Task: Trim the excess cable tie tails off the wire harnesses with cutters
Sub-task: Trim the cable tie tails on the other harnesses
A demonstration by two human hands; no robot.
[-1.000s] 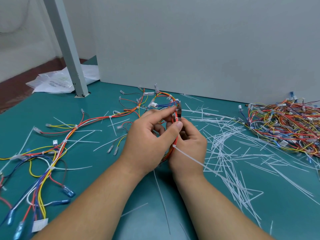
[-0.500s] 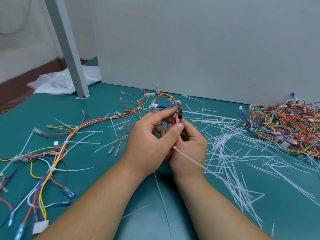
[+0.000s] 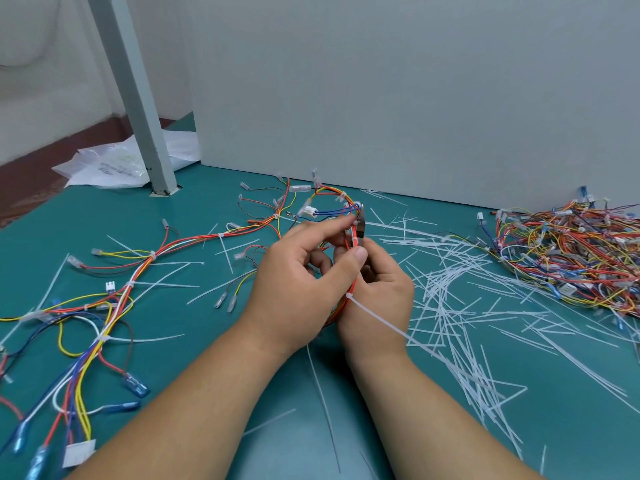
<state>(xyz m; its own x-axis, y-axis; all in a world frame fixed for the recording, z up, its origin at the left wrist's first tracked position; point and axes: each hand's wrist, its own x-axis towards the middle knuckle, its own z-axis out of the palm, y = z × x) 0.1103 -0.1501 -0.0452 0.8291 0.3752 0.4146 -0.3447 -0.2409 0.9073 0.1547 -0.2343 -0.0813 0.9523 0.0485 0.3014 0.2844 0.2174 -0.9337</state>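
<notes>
**A:** Orange and red wires of the wire harness (image 3: 352,284) are pinched between thumb and forefinger of the left hand (image 3: 294,282), lifted above the middle of the bench (image 3: 194,216).

**B:** And the right hand (image 3: 381,292)?

**A:** It curls round the cutters (image 3: 361,225). Only the steel head shows, set against a tie just above the left thumb. The pinch probably steadies the bundle for the snip.

**B:** The long tie tail (image 3: 377,322)?

**A:** Untrimmed, jutting past the right wrist toward the right edge.

**B:** Room to move?

**A:** Cut tails (image 3: 450,306) litter the right side, and a heap of harnesses (image 3: 571,254) fills the far right corner. The near edge looks freest.
</notes>
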